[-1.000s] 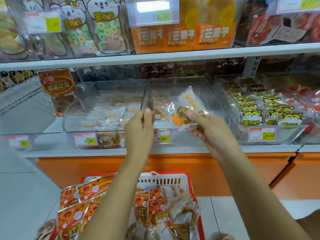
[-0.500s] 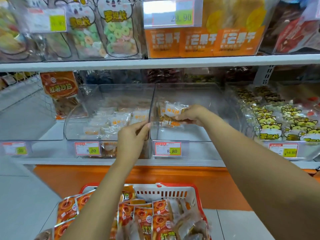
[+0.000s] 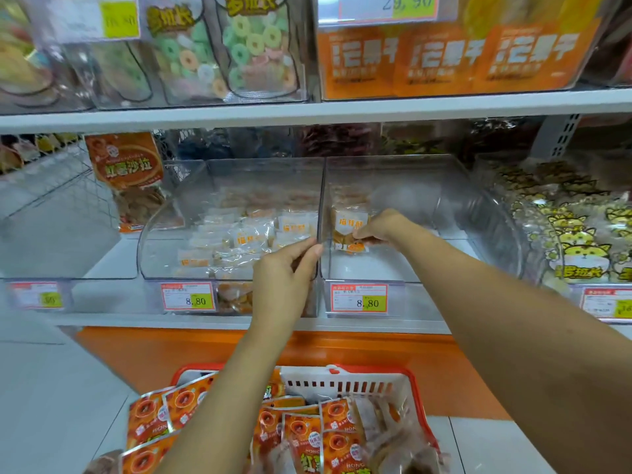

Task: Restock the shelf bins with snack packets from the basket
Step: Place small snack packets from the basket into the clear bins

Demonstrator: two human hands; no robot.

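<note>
Your right hand (image 3: 384,227) grips a small clear snack packet with a white label and orange print (image 3: 349,227). The fingers curl over the packet's right edge, so that edge and your fingertips are hidden. The packet stands inside the right clear plastic bin (image 3: 478,213), at its left side, just behind the wall. Glare hides whether it touches the bin floor, and its print is too blurred to read.

Your left hand (image 3: 284,278) pinches the clear divider edge (image 3: 320,206) where this bin meets the left clear plastic bin (image 3: 154,241), thumb and forefinger closed on it. The left bin holds a pile of like packets, hazy behind its curved front. A red-framed price tag (image 3: 359,298) on the right bin's front reads 8.80.

Lower down, the red-rimmed basket with a white slotted wall (image 3: 359,384) holds orange foil packets (image 3: 301,432). Your forearms cross over it and cover part of the load, and the frame cuts off its near side. At far right, yellow cat-print packets (image 3: 581,248) run out of view.
</note>
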